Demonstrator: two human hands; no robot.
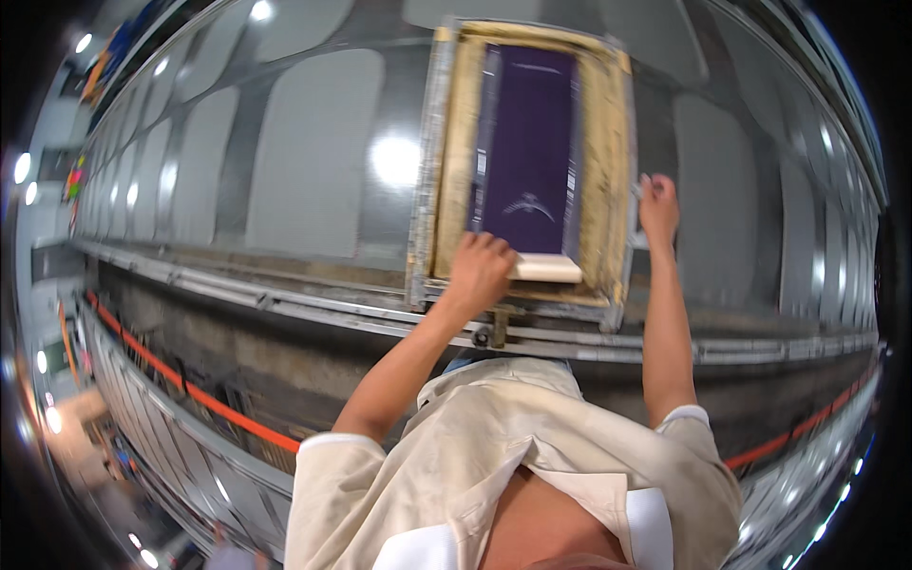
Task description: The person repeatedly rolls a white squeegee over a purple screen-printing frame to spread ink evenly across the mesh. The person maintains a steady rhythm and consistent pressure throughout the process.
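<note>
In front of me lies a screen-printing frame [622,190] with yellowish, stained margins. Its purple mesh panel [534,133] carries pale printed marks. My left hand [480,273] is closed round the left end of a cream squeegee [548,269], which lies crosswise near the frame's near end. My right hand [657,211] is beside the frame's right edge. Its fingers are curled together, and whatever may be in them is too small and blurred to make out.
A long table [394,95] with rows of grey rounded panels [318,152] runs left and right under the frame. A metal rail [370,318] follows its near edge. Behind me, an orange-red bar [209,401] lines another table [171,446].
</note>
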